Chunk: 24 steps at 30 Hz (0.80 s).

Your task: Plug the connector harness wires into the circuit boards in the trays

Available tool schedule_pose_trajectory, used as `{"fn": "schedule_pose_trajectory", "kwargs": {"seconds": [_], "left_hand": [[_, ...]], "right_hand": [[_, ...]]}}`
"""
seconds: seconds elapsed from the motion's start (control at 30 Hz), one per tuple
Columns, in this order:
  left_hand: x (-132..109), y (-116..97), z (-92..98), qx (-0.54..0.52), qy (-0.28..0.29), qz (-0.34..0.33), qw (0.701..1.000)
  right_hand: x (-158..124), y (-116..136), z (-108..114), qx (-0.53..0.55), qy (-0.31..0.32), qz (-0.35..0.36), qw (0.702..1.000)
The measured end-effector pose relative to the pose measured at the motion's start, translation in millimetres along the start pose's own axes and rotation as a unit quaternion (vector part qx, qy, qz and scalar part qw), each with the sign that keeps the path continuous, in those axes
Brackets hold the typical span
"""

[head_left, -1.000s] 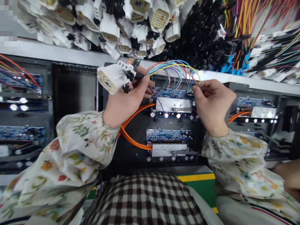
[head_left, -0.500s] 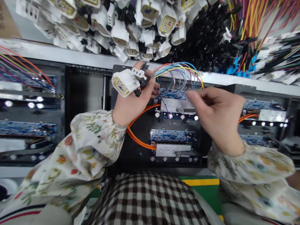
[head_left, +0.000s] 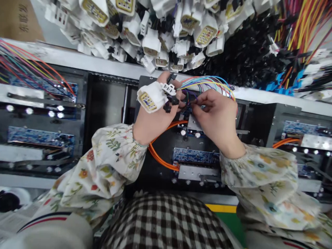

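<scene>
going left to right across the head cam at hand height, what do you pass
blue circuit board on the left panel, left hand, right hand, blue circuit board on the right panel

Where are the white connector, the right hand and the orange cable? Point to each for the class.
White connector (head_left: 151, 97), head view, on its housing.
Right hand (head_left: 216, 121), head view, on its back.
Orange cable (head_left: 162, 162), head view, on its lower loop.

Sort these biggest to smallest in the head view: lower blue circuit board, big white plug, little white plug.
Lower blue circuit board, big white plug, little white plug. Both plugs look nearer the camera, so true sizes are unsure.
</scene>
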<state>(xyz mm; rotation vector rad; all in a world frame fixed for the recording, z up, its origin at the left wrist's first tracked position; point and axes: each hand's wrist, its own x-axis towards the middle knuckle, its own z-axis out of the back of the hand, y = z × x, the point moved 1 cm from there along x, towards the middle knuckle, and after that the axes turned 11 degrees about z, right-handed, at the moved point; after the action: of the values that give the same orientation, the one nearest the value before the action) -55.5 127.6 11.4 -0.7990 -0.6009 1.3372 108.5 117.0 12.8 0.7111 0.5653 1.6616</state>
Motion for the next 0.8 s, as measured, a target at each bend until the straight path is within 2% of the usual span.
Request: {"fn": "schedule_pose_trajectory", "kwargs": {"seconds": [0.07, 0.13, 0.23, 0.3, 0.4, 0.57, 0.7, 0.8], "left_hand": [[1.9, -0.8, 9.9, 0.008, -0.011, -0.024, 1.000], [6.4, -1.9, 20.0, 0.090, -0.026, -0.090, 0.992], [16.4, 0.3, 27.6, 0.248, -0.029, -0.177, 0.952], [22.2, 4.4, 27.5, 0.296, 0.003, -0.196, 0.935], [25.9, 9.3, 25.6, 0.317, 0.051, -0.195, 0.927], [24.4, 8.6, 28.0, 0.310, 0.072, -0.172, 0.932], [14.1, 9.2, 28.7, 0.281, 0.037, -0.189, 0.940], [6.7, 4.7, 36.0, 0.239, -0.023, -0.206, 0.949]], "right_hand": [[0.1, -1.4, -2.4, 0.006, 0.006, -0.001, 1.000], [0.1, -1.5, -2.8, -0.003, 0.017, 0.002, 1.000], [0.4, 0.1, -2.3, -0.025, 0.021, 0.006, 0.999], [0.5, 1.5, -2.0, -0.031, 0.014, 0.008, 0.999], [0.4, 2.9, -1.7, -0.032, 0.009, 0.014, 0.999], [1.0, 3.5, -1.9, -0.041, 0.018, 0.006, 0.999], [1.0, 5.8, -2.5, -0.058, 0.018, 0.011, 0.998], [1.7, 9.5, -1.7, -0.081, 0.071, -0.009, 0.994]]}}
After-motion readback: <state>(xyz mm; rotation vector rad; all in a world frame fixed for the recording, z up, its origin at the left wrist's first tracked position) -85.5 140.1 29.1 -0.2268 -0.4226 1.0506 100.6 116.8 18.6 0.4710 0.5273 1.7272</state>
